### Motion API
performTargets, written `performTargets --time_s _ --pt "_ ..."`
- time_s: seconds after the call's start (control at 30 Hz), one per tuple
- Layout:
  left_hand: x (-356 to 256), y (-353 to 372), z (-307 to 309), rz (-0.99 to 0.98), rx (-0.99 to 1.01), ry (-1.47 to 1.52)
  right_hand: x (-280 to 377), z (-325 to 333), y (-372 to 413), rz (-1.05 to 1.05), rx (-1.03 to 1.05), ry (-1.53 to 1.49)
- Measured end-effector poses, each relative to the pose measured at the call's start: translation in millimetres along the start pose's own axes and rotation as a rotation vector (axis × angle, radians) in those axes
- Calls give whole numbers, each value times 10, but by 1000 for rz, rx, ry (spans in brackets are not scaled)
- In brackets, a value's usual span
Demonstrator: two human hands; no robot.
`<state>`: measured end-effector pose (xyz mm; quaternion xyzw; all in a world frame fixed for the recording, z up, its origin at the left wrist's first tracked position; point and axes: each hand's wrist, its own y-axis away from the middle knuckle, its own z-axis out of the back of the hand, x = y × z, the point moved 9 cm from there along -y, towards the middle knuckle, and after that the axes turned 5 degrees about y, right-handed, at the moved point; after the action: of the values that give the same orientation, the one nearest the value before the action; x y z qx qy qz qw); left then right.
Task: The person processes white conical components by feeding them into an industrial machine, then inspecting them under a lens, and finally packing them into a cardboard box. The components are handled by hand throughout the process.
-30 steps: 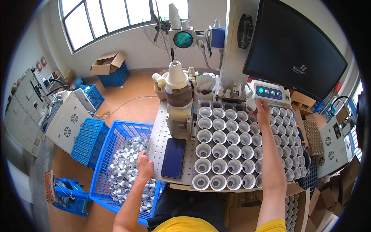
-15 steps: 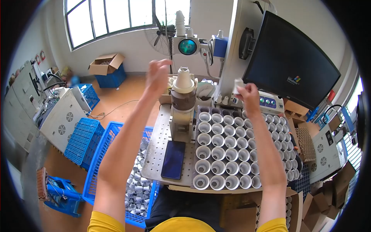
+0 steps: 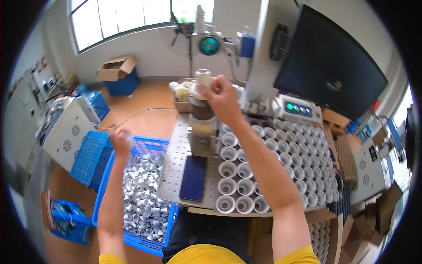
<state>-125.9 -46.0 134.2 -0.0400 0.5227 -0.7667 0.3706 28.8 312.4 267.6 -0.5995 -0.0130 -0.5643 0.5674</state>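
My right hand (image 3: 222, 97) pinches a small white cup-shaped part (image 3: 203, 77) at the top of the fixture, which has a dark round collar (image 3: 201, 109). Fingers and thumb close on the part's side, partly hiding the fixture's white tip. Over the far end of a blue crate (image 3: 102, 189), my left hand (image 3: 120, 141) is closed and smeared by motion. A pale bit shows at its fingers, too blurred to name. Loose white cup-shaped parts (image 3: 147, 193) fill the crate. Rows of larger white cups (image 3: 227, 185) stand open end up right of the fixture.
A dark phone (image 3: 193, 178) lies on the perforated metal plate (image 3: 171, 176). Above the fixture hangs a green-lit lens (image 3: 209, 45). A control box (image 3: 299, 109) and a monitor (image 3: 334, 61) stand at right. Cardboard boxes (image 3: 323, 218) sit below the bench's right side.
My right hand has brought the white part left from near the control box onto the fixture. My left hand has dropped from beside the fixture to above the crate. The view has shifted slightly.
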Motion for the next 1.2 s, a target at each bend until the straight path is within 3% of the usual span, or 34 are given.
performTargets --time_s 0.03,0.07,0.1,0.17,0.2,0.27,0.33,0.43,0.53,0.63,0.73,0.77,0.87,0.97,1.2 --pt "222 326 17 -82 -18 -142 -68 -1 33 -20 25 -172" --pt "596 547 45 187 49 78 -74 81 73 37 -34 -358" --pt "754 750 113 408 64 190 -168 291 112 100 -57 -219" --pt "895 1218 240 483 156 145 -423 670 162 16 -4 145" --pt "916 1404 308 547 157 79 -643 924 212 -138 72 364" --pt "475 1527 313 555 238 275 -1255 1345 316 -339 232 856" --pt "175 1668 197 524 335 370 -1724 1731 471 -416 314 1089" --pt "-436 1580 -68 521 439 352 -2344 1963 621 -385 380 1032" --pt "-894 1498 -319 516 467 365 -2025 1977 499 -390 387 1061" --pt "-1165 1540 -494 385 513 249 -1514 2030 372 -356 194 947" --pt "-1050 1741 -616 135 477 164 -1521 1959 512 -528 19 524" --pt "-1101 1655 -585 262 523 154 -1613 1895 611 -589 -32 343" --pt "-1094 1630 -548 345 536 189 -1904 1691 886 -597 -89 142" --pt "-1111 1613 -549 346 533 185 -1909 1687 910 -373 -171 294" --pt "-1060 1699 -564 307 515 147 -1852 1706 989 -497 -176 106"
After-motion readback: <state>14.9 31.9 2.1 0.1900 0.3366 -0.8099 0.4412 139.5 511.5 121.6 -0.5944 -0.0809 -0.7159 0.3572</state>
